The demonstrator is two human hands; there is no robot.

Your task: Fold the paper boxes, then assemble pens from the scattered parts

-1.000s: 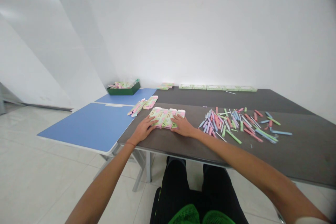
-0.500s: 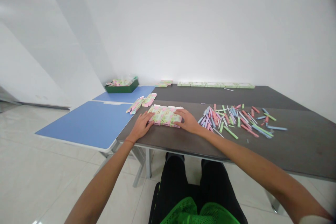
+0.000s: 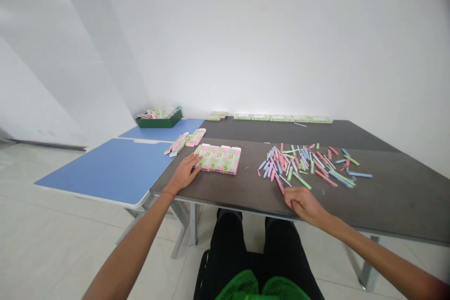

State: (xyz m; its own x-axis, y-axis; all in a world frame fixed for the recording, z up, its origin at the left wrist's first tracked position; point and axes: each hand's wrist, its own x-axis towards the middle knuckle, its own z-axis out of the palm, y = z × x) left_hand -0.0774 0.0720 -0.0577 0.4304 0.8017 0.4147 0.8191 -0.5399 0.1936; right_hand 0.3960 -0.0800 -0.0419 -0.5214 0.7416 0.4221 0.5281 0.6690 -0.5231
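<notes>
Dark worktop [image 3: 393,208], viewed from a seated position at its front edge. Left hand [image 3: 184,174] rests near the front-left corner, fingers extended and slightly spread, their tips [image 3: 197,161] against the left end of a row of pink-and-green cartons [image 3: 217,159]. This is contact without a grip; the open fingers suggest steadying rather than carrying. The cartons lie flat and tightly side by side near the worktop's left edge, printed faces up, with a "5" legible on some. Their close alignment probably keeps them together as one block.

Right hand [image 3: 303,205] sits at the front edge, right of centre, its fingers [image 3: 290,200] curled in and bunched. Whether they pinch anything thin cannot be told from this angle. Nearest to it is the lower end of a heap of pastel pink, blue and green sticks [image 3: 302,165], scattered across the worktop's right half at all angles. The spread likely leaves single pieces easy to reach.

Further out — two slim pink-and-green bundles [image 3: 179,144] lie just beyond the row, by the worktop's left edge. A blue table top [image 3: 105,168] adjoins that edge. A dark green tray [image 3: 159,123] holding similar pieces stands at the far blue top's back corner, and pale green flat cartons [image 3: 283,118] line the back edge of the far dark table.
</notes>
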